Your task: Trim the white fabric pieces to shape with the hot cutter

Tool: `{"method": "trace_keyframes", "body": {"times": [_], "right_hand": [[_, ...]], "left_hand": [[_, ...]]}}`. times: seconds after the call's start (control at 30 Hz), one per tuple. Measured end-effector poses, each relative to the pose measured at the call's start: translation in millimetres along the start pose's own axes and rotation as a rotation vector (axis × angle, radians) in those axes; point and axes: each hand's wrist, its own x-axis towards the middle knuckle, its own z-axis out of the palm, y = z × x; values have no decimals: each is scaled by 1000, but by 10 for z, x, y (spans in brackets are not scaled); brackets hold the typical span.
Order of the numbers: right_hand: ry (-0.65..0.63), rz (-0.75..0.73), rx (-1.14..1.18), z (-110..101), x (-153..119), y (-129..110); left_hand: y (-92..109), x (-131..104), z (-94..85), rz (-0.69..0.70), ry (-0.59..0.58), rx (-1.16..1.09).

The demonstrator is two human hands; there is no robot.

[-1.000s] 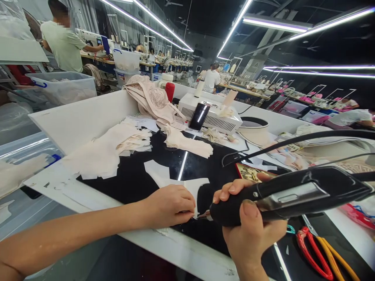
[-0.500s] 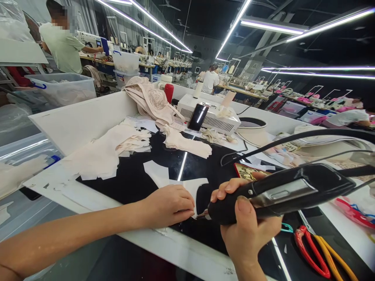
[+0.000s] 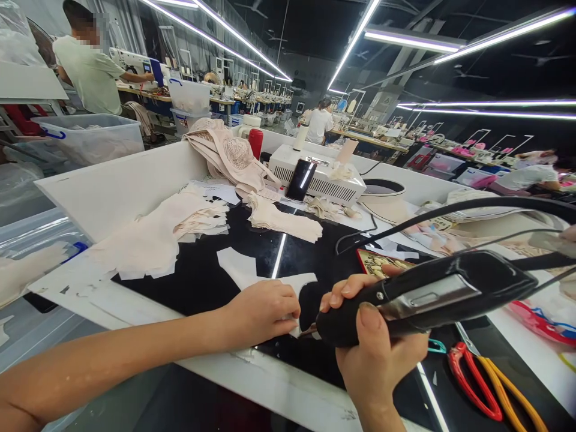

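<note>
Right hand: The right hand [image 3: 380,354] is wrapped round a fat black tool [image 3: 423,300], close to the near edge of the tabletop [image 3: 279,372].
Black tool: It slants, and its thin tip points at the left hand. I can't tell if the tip touches the cloth or paper there.
Left hand: The left hand [image 3: 265,315] has its fingers curled in almost all the way. It has hold of a white piece [image 3: 236,267] by the end next to the tip.
White piece: It lies flat on the black sheet [image 3: 193,294], by the near edge, partly under the left hand.
Scissors: To the right, by the near edge, I see a red handle [image 3: 470,381] and an orange handle [image 3: 510,390].
Tray: A red-rimmed tray [image 3: 360,259] of small pale bits sits just past the right hand.
Cloth: A big pale pile [image 3: 146,240] lies near the left corner. A smaller pile [image 3: 285,223] lies farther in.
Far edge: A dark phone [image 3: 300,180] leans on a white box [image 3: 335,189]. Lacy cloth [image 3: 225,150] is heaped to their left.
Room: Far left, a person in a pale green shirt [image 3: 85,75] works at a machine.
</note>
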Motion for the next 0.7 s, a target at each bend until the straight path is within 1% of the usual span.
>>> {"method": "trace_keyframes", "body": {"times": [0.13, 0.23, 0.3, 0.43, 0.57, 0.7], "right_hand": [[1, 15, 8, 0, -3, 4], [-2, 10, 23, -2, -9, 0], [-6, 8, 28, -3, -13, -3], [-12, 12, 39, -8, -20, -4], [-8, 12, 39, -5, -17, -3], [7, 14, 28, 3, -10, -11]], "left_hand": [[12, 2, 3, 41, 21, 36], [22, -16, 7, 123, 50, 75], [19, -29, 12, 163, 46, 78], [-11, -49, 5, 164, 6, 25], [-29, -70, -38, 184, -28, 23], [-4, -76, -89, 146, -23, -24]]}}
